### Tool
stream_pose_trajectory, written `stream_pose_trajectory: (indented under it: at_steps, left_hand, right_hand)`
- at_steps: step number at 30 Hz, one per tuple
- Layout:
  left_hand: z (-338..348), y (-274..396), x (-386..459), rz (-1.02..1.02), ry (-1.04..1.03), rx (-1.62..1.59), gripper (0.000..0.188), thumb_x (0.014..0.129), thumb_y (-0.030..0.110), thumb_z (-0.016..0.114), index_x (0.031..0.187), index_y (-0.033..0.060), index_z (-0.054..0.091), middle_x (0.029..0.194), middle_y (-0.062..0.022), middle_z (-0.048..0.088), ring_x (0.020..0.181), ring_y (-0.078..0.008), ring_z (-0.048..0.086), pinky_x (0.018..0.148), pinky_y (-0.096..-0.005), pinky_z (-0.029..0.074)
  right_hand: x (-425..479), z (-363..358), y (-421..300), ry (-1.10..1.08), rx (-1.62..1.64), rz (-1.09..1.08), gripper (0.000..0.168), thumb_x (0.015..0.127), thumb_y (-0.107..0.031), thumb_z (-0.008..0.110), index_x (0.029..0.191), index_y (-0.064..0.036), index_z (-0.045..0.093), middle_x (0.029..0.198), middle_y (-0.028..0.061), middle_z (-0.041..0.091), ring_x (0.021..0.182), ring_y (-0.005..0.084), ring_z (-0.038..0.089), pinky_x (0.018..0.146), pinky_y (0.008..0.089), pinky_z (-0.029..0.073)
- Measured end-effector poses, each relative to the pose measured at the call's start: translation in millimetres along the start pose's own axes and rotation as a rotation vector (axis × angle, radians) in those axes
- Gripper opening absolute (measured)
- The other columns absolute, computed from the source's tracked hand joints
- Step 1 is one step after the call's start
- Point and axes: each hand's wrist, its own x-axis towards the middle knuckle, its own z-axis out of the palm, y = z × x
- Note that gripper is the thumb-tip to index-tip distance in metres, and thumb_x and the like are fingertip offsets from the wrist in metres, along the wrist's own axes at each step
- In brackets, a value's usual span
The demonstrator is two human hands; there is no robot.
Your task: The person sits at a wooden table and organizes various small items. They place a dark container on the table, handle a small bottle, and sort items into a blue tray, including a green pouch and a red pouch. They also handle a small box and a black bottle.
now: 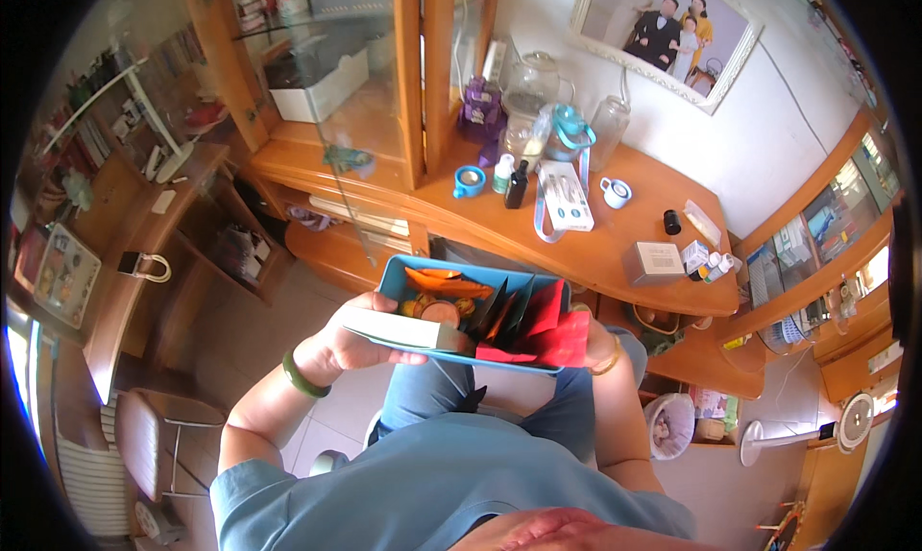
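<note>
A blue rectangular bin [414, 261] is held above my lap, one end in each hand. My left hand [351, 338] grips its left end, thumb above the rim and fingers along the near side. A white box [392, 328] lies along the bin's near edge against that hand. My right hand [599, 342] is around the right end, its fingers partly hidden by red packets [565, 338]. Inside the bin are orange packets [446, 281], a round orange-lidded container [439, 313], small yellowish round pieces [464, 306] and several dark packets [513, 310] standing on edge.
Ahead is a wooden counter [461, 209] bearing a white-and-blue box [565, 194], cups, bottles and a glass jug [536, 83]. A glass cabinet door [360, 83] stands at its left. A lined waste bin [670, 428], a fan [853, 421] and a chair [140, 443] flank me.
</note>
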Motion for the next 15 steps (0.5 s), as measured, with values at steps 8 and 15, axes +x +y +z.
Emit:
stream_pose_trajectory:
  at_steps: [8, 15]
  left_hand:
    - [-21, -8, -83, -0.041, 0.123, 0.034, 0.05, 0.089, 0.033, 0.053, 0.122, -0.0056, 0.052, 0.121, -0.0234, 0.058, 0.11, -0.0389, 0.056, 0.093, -0.0554, 0.047]
    - [-36, -8, -139, 0.369, 0.038, 0.112, 0.069, 0.093, 0.056, 0.037, 0.139, 0.0043, 0.039, 0.141, -0.0248, 0.04, 0.124, -0.0416, 0.046, 0.089, -0.048, 0.051]
  right_hand:
    - [11, 56, 19, -0.233, 0.182, 0.34, 0.072, 0.085, -0.053, 0.06, 0.137, -0.006, 0.042, 0.134, 0.0087, 0.05, 0.121, 0.0203, 0.05, 0.102, 0.0364, 0.04]
    - [40, 121, 26, -0.178, 0.216, 0.369, 0.065, 0.087, -0.041, 0.061, 0.135, -0.003, 0.041, 0.13, 0.0129, 0.053, 0.114, 0.0263, 0.056, 0.093, 0.0418, 0.048]
